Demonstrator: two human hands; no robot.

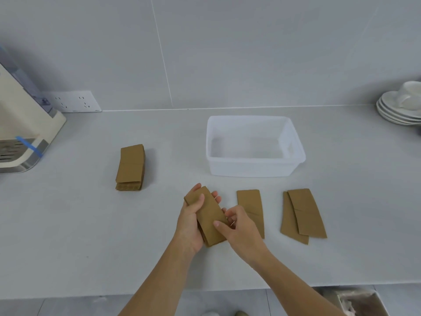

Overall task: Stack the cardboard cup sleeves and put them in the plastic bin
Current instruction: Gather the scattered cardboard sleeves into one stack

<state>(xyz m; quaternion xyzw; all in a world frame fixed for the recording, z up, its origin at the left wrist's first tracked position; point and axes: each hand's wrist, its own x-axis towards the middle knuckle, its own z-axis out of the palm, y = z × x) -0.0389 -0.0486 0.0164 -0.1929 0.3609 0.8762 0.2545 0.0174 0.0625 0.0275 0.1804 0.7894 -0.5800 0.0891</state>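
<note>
My left hand (190, 226) grips a small stack of flat brown cardboard cup sleeves (210, 215) just above the counter. My right hand (239, 226) pinches the stack's right edge with thumb and fingers. A single sleeve (250, 201) lies flat right behind my right hand, partly hidden by it. Two overlapping sleeves (304, 214) lie further right. A thick pile of sleeves (131, 167) rests at the left. The translucent white plastic bin (252, 167) stands behind my hands with nothing in it.
A cream drink machine (20, 124) occupies the far left, with a wall socket (75, 101) beside it. White saucers and a cup (403, 106) are stacked at the far right. The counter's front edge runs below my forearms; a lined waste bin (360, 302) sits below right.
</note>
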